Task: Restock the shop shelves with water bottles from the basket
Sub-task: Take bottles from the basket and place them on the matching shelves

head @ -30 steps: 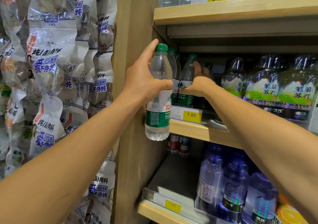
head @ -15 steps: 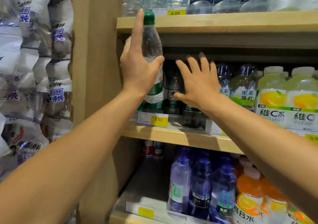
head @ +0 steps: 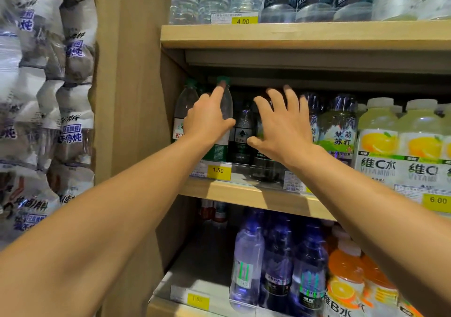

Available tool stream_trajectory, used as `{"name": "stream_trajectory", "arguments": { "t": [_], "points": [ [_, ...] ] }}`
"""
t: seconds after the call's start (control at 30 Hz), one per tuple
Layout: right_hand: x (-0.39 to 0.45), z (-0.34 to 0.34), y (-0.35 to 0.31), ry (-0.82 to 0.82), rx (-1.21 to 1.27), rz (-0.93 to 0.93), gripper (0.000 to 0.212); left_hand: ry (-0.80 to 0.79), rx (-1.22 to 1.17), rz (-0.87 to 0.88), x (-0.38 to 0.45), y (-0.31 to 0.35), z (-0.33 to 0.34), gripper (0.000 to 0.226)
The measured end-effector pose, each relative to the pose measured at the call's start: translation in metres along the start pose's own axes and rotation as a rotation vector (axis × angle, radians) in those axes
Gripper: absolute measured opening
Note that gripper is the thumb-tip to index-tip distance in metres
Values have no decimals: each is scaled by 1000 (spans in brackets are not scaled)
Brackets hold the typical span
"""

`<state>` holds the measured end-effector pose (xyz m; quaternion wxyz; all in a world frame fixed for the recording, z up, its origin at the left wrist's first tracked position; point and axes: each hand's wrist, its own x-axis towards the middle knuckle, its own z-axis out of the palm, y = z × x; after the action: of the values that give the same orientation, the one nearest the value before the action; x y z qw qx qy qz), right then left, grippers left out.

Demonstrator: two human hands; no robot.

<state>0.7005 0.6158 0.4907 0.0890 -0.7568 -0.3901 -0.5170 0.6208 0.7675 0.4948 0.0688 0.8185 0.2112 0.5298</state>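
A clear water bottle [head: 225, 102] with a green cap and green label stands upright at the front left of the middle shelf [head: 244, 192]. My left hand [head: 207, 121] grips it, thumb round its right side and index finger stretched up to the cap. Another green-capped bottle [head: 183, 112] stands just left of it, and a darker one [head: 241, 133] sits behind. My right hand [head: 280, 126] is spread, fingers straight, in front of the bottles to the right; whether it touches them is unclear. No basket is in view.
Soda water bottles [head: 339, 126] and yellow vitamin drinks [head: 400, 146] fill the middle shelf to the right. The upper shelf [head: 292, 34] holds more bottles. Blue bottles [head: 278, 263] and orange drinks stand below. A wooden upright [head: 127, 97] and hanging snack bags [head: 48, 97] are on the left.
My left hand has brought the bottle down from the level of the upper shelf edge into the middle shelf. My right hand stays spread beside it.
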Motion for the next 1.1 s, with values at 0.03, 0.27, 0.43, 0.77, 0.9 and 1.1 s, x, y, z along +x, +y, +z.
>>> {"name": "stream_trajectory", "arguments": {
  "t": [0.03, 0.27, 0.43, 0.77, 0.9, 1.1],
  "points": [
    [-1, 0, -1, 11, 10, -5, 83, -29, 41, -5, -1, 0, 1, 81],
    [-4, -1, -1, 35, 36, -33, 81, -161, 392, 128, -17, -5, -11, 102],
    [-8, -1, -3, 45, 70, -58, 81, -176, 517, 179, -19, -18, -7, 102],
    [-17, 0, 0, 32, 140, -78, 82, -168, 707, 163, -6, -27, 15, 82],
    [-24, 3, -2, 4, 167, -79, 83, -198, 691, 121, -6, -28, 16, 79],
    [-40, 0, -6, 0, 214, -107, 82, -217, 666, 98, -11, -22, 14, 78]
  ]
}}
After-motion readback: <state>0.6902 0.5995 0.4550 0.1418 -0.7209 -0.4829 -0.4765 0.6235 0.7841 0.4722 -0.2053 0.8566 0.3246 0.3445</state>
